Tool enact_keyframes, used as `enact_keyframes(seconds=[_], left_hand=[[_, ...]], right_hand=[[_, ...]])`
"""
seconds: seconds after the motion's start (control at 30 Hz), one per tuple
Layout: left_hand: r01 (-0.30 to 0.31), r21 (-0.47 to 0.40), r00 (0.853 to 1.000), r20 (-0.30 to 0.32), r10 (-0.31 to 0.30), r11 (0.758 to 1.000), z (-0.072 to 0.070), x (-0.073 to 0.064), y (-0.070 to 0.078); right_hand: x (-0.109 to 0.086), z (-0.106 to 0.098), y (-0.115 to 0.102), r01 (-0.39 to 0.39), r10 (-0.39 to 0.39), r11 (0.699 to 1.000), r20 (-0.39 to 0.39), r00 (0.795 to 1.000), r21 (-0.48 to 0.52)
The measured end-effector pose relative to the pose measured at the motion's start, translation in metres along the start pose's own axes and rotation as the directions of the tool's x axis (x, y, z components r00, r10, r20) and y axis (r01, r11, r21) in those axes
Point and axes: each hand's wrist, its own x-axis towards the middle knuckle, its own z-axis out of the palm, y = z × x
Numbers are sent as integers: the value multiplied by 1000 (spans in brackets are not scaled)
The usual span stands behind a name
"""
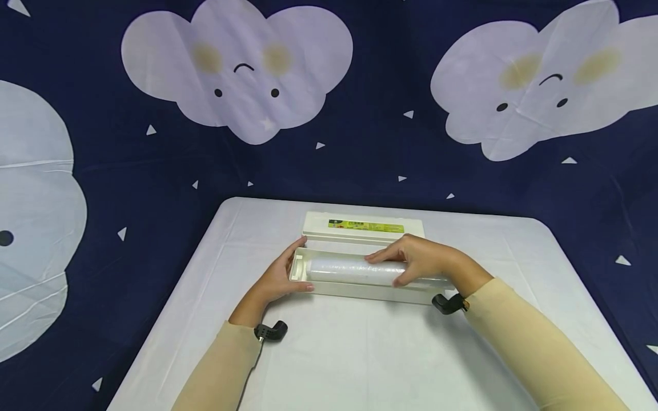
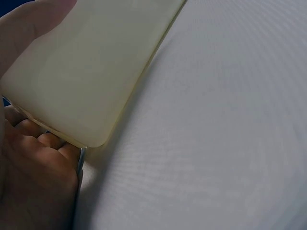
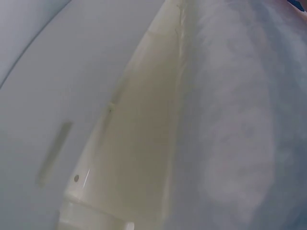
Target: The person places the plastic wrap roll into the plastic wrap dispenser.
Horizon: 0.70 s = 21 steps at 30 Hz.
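Gripping the left end of a white box (image 1: 370, 291) on a white-covered counter (image 1: 329, 354), the left hand (image 1: 276, 278), in the head view, sets its thumb along the near side and its other fingers along the far side; the right hand (image 1: 426, 257) grasps a glossy pale roll (image 1: 344, 271) from above, thumb and fingers on opposite sides; the roll lies lengthwise in the box, and a labelled lid (image 1: 360, 235) sits apart, just behind it; the work looks partway along, with the lid off and the roll largely within the walls, the roll not yet let go and the lid not on; whether the roll is going in or coming out cannot be told.

In the left wrist view, the thumb lies against the box's outer wall, the other fingers curled at its edge; in the right wrist view, the roll runs beside the box's bare interior, too little of the hand showing to confirm its grasp there.
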Motion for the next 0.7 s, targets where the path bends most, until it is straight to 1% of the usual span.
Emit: enact_keyframes(seconds=[0.33,0.7], left_hand=[[8,30,1000,-13,-8,1000,-1,-1,0],[16,44,1000,-18,-15,999,0,0,2]], right_hand=[[6,2,1,4,-4,1000,12,1000,-12],[15,3,-3,-21,22,999,11,1000,-31]])
